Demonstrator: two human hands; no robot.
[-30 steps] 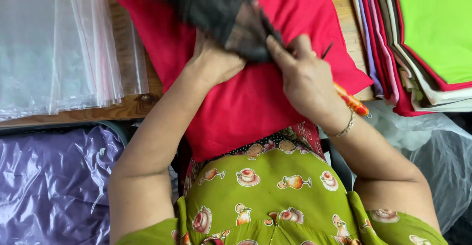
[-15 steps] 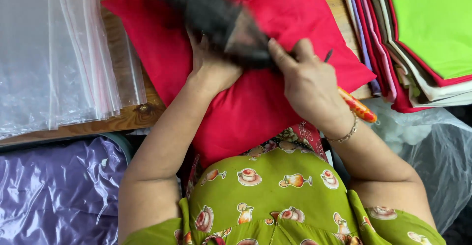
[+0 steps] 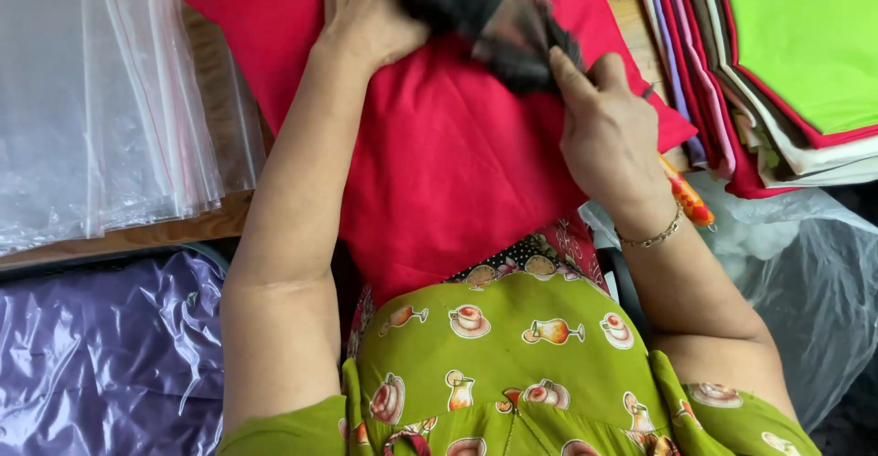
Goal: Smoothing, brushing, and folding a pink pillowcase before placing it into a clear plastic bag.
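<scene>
Red cushion (image 3: 457, 163) lies across the wooden bench (image 3: 165, 227) and the person's lap, with clear plastic bags (image 3: 101, 99) stacked to its left and folded fabric (image 3: 786, 63) piled to its right. On its upper part sits a dark, blurred bundle of netted fabric (image 3: 494, 17). Both hands grip that bundle: the left hand (image 3: 361, 8) presses its near side, the right hand (image 3: 608, 136) pinches its lower edge.

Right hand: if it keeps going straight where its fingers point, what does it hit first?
The right hand points up toward the frame's top. Its fingertips already pinch the dark, blurred net-like fabric lying on the red cushion, so that fabric comes first. Beyond it, probably more cushion; depth is unclear.
</scene>
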